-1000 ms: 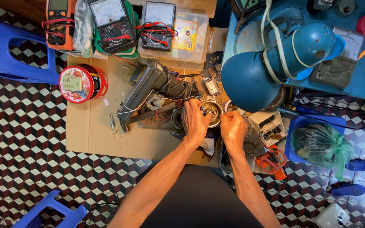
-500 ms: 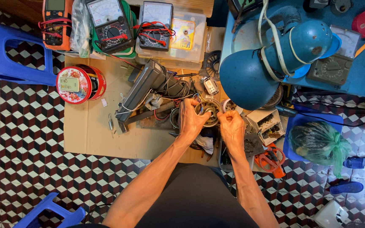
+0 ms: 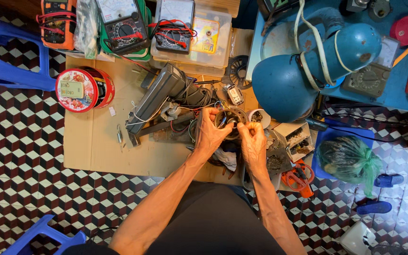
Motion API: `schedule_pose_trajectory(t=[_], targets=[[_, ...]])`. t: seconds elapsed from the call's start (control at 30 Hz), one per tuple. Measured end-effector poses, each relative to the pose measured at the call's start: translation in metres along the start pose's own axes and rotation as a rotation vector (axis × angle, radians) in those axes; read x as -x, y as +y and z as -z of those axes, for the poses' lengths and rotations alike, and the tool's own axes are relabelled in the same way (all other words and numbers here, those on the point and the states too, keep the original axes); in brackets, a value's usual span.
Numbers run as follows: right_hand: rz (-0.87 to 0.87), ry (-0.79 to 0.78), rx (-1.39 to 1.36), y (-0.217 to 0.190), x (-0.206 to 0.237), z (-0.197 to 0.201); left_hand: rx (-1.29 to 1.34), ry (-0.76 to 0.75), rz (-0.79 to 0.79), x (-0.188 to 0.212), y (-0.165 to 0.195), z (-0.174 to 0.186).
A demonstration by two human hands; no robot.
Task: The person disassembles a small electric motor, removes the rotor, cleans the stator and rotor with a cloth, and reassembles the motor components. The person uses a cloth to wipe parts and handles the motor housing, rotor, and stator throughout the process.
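Observation:
My left hand [image 3: 209, 132] grips a small round electric motor [image 3: 232, 116] with copper windings, held just above the cardboard sheet [image 3: 95, 141]. My right hand [image 3: 252, 139] sits close on the motor's right side, fingers pinched on its edge or on a thin wire; which one I cannot tell. Coloured wires run from the motor to a dark grey elongated device [image 3: 156, 97] lying to the left. A small white cup [image 3: 259, 115] stands just right of the motor.
Several multimeters [image 3: 123, 26] line the far edge. A red round tin [image 3: 82, 89] lies at left, a blue desk lamp [image 3: 303, 75] at right, orange pliers [image 3: 298, 177] and a green bag in a blue bin [image 3: 348, 158] near right. Blue stools [image 3: 5, 52] stand on the tiled floor.
Both hands have stayed on the motor, shifting slightly and turning it. The camera view has drifted a little.

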State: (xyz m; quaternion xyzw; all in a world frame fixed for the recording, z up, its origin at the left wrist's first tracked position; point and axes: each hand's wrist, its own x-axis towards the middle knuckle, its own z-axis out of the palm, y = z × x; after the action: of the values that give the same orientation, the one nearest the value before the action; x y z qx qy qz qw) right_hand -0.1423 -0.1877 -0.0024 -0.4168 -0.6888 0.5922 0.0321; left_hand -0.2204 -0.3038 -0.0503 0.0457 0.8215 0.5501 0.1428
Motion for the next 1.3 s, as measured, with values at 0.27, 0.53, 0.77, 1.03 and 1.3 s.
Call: schedule_pose_trajectory(t=[0.27, 0.53, 0.77, 1.03, 1.3], targets=[[-0.023, -0.158, -0.151, -0.005, -0.005, -0.003, -0.062, -0.026, -0.039, 0.002, -0.005, 0.003], [0.051, -0.052, 0.036, 0.011, -0.008, -0.019, -0.037, -0.07, -0.152, 0.005, -0.009, 0.014], [0.107, -0.006, 0.103, 0.015, -0.011, -0.022, -0.018, -0.072, -0.193, 0.003, -0.005, 0.017], [0.078, 0.009, 0.115, 0.008, -0.012, -0.024, 0.079, -0.174, -0.046, -0.004, -0.014, 0.019], [0.016, -0.029, 0.068, 0.007, -0.017, -0.021, 0.204, -0.575, 0.123, -0.038, -0.047, 0.032]])
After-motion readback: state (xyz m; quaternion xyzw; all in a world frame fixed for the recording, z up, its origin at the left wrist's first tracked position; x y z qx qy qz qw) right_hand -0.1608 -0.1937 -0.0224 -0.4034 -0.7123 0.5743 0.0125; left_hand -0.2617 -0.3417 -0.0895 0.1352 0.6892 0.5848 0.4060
